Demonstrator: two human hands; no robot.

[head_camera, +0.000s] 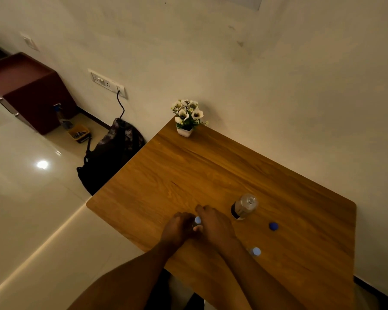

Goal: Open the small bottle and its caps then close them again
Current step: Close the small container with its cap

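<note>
Both hands meet near the front left of the wooden table point(188, 166). My left hand point(179, 227) and my right hand point(215, 224) close around a small bottle with a pale blue cap point(197, 219); only the cap and a sliver of the neck show between the fingers. A second small bottle with a pale blue cap point(255, 251) stands by my right forearm. To the right lies a loose dark blue cap point(273, 226). An uncapped clear plastic bottle point(244, 206) stands just beyond my right hand.
A white pot of artificial flowers point(187, 117) sits at the table's far corner by the wall. A dark backpack point(112, 153) leans on the floor left of the table. A maroon cabinet point(29, 90) stands at far left.
</note>
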